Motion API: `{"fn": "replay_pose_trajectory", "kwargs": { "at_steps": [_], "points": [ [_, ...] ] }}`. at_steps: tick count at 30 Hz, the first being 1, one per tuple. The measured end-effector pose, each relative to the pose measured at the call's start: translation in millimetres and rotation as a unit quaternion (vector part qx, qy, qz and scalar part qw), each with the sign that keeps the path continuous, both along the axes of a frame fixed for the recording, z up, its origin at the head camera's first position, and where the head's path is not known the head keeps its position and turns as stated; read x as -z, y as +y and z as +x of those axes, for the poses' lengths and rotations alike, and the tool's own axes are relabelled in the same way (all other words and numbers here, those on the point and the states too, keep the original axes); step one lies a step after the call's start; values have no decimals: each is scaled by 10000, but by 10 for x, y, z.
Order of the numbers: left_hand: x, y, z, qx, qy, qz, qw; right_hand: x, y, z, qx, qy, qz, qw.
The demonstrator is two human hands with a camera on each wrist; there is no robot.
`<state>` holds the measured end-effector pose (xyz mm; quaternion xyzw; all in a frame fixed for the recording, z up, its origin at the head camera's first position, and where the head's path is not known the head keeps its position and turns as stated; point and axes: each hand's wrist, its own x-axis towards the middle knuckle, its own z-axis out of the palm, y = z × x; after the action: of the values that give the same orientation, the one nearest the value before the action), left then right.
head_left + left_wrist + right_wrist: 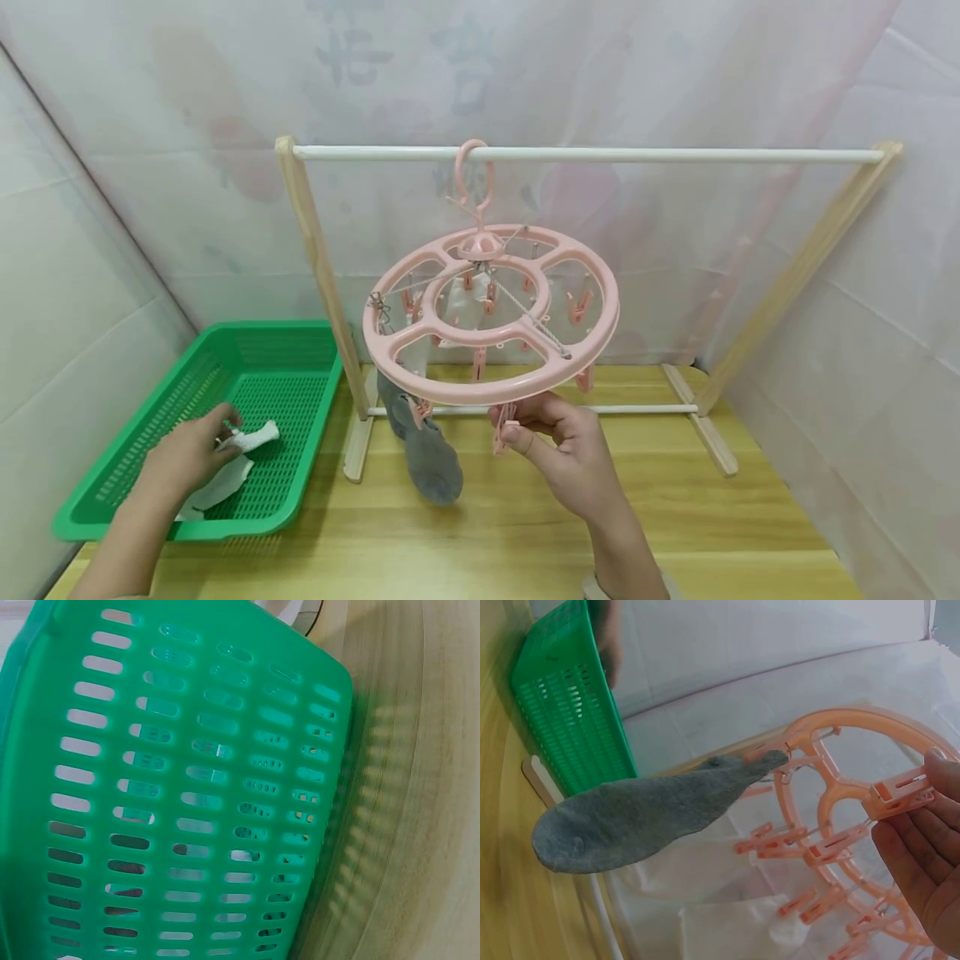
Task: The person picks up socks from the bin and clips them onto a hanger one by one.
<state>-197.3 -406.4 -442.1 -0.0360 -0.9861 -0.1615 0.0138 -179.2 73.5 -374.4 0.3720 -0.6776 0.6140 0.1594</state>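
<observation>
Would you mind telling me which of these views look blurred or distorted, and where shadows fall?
Head view: sharp, evenly lit; the grey sock casts a soft shadow on the wooden table. Left wrist view: the green basket is smeared and the wood grain bowed. Right wrist view: the pink clip is sharp, the edges curve.

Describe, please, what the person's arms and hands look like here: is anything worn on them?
Both hands are bare, with no gloves, and no rings that the pictures show. The left hand and its forearm are uncovered down to the frame edge. The right hand is also bare, with short plain nails; at the bottom edge of the head view a pale band or cuff seems to wrap that forearm, too cropped to identify.
</observation>
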Motion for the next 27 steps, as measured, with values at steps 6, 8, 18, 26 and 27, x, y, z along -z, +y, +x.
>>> {"fn": "replay_pose_trajectory", "kwargs": {
  "at_steps": [6,8,18,26,27],
  "points": [
    [6,43,17,57,220,58,9997,-4,3,8,31,-187,58,9998],
    [3,59,35,82,366,68,9993,2,4,8,22,-198,56,9998],
    [-80,79,81,213,318,431,9983,17,17,7,116,-222,132,9996],
    [-151,45,189,-479,37,-52,9988,3,6,-14,32,-89,57,9999],
    [-161,46,206,-579,70,-61,9983,-3,5,-16,28,-87,40,10000]
  ]
}}
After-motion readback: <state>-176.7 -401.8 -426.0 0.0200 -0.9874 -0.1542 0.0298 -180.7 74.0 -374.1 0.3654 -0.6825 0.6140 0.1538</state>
